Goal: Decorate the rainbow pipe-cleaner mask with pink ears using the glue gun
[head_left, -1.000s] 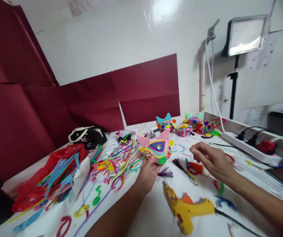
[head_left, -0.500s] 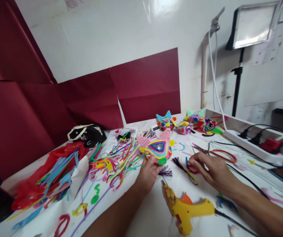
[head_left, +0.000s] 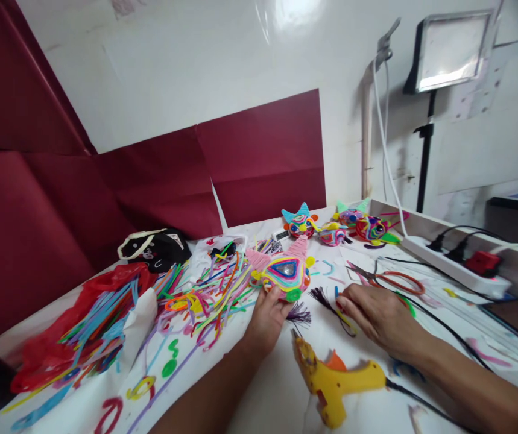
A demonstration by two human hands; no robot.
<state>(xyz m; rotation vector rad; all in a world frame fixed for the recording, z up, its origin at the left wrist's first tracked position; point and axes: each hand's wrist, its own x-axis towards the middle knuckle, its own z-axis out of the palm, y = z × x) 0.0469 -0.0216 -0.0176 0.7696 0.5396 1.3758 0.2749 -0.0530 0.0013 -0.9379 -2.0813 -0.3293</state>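
Note:
My left hand [head_left: 268, 316] is closed around the underside of a colourful pipe-cleaner ornament [head_left: 286, 271] with pink pointed ears, a shiny blue-rimmed oval and a green spiral. A purple tassel [head_left: 300, 313] shows just below it. My right hand [head_left: 376, 316] pinches a small blue and red pipe-cleaner piece [head_left: 337, 292], mostly covered by the fingers. Beside those fingertips lies a dark tassel [head_left: 324, 298] with a yellow loop. Between my forearms rests a yellow glue gun [head_left: 340, 383], its nozzle towards the ornament. Orange-handled scissors [head_left: 398, 282] lie just beyond my right hand.
Loose pipe cleaners [head_left: 213, 295] and a red plastic bag [head_left: 82, 319] spread across the left. Several finished ornaments [head_left: 301, 222] stand at the back. A white power strip [head_left: 457, 268] with plugs lies at right; black cables cross the table near my right arm.
The view has shifted slightly, moving everything a little left. My right hand has turned further over the blue and red piece, hiding more of it. My left hand still holds the ornament.

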